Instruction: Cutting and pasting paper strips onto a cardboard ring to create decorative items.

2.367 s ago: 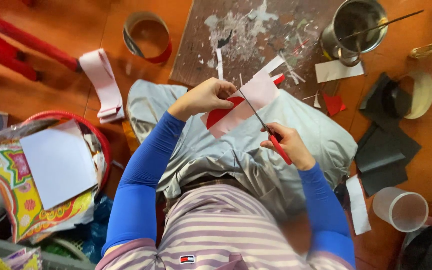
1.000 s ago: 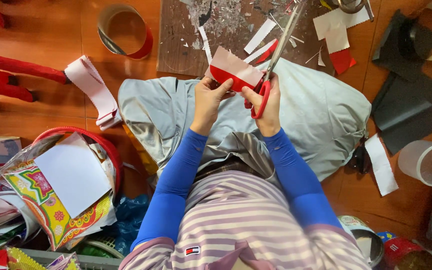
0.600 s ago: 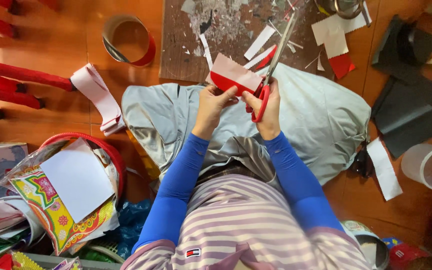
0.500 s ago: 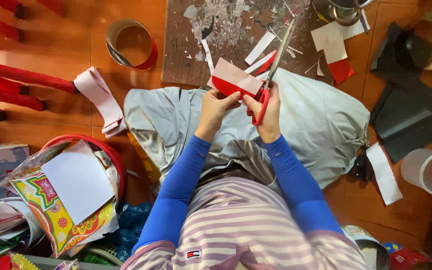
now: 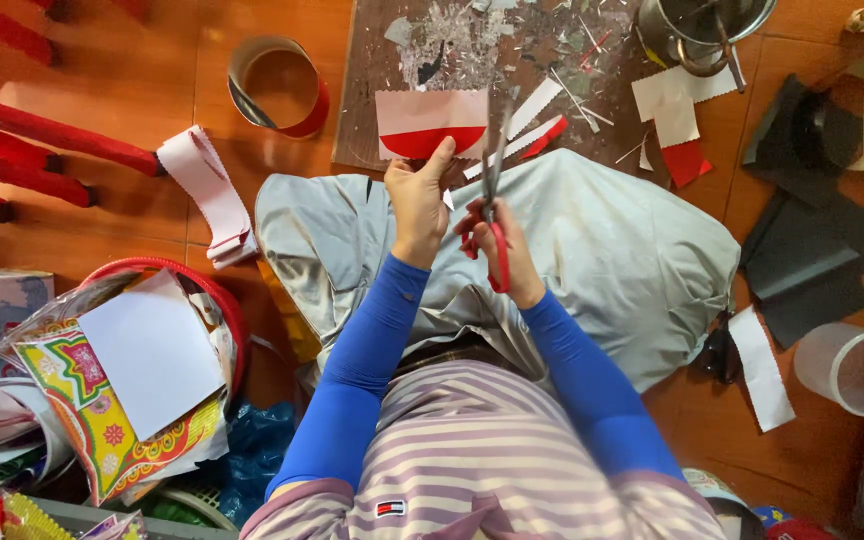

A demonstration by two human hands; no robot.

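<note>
My left hand (image 5: 419, 195) pinches the lower edge of a folded paper piece (image 5: 430, 122), pale pink on top with a red curved part below, held up flat before me. My right hand (image 5: 497, 245) grips red-handled scissors (image 5: 493, 195), blades pointing away from me, just right of the paper and apart from it. Both arms wear blue sleeves. A grey cloth (image 5: 602, 250) covers my lap beneath both hands.
A paint-stained brown board (image 5: 512, 45) with paper scraps lies ahead. A metal pot (image 5: 707, 25) stands far right, black paper sheets (image 5: 812, 250) and a clear plastic cup (image 5: 857, 368) to the right. A red basket (image 5: 222, 300) of coloured papers is left, with red sticks (image 5: 42, 140) and a tape ring (image 5: 277, 85).
The paper has turned flat and upright in my left hand. The scissors have come off the paper and now sit to its right, pointing straight ahead.
</note>
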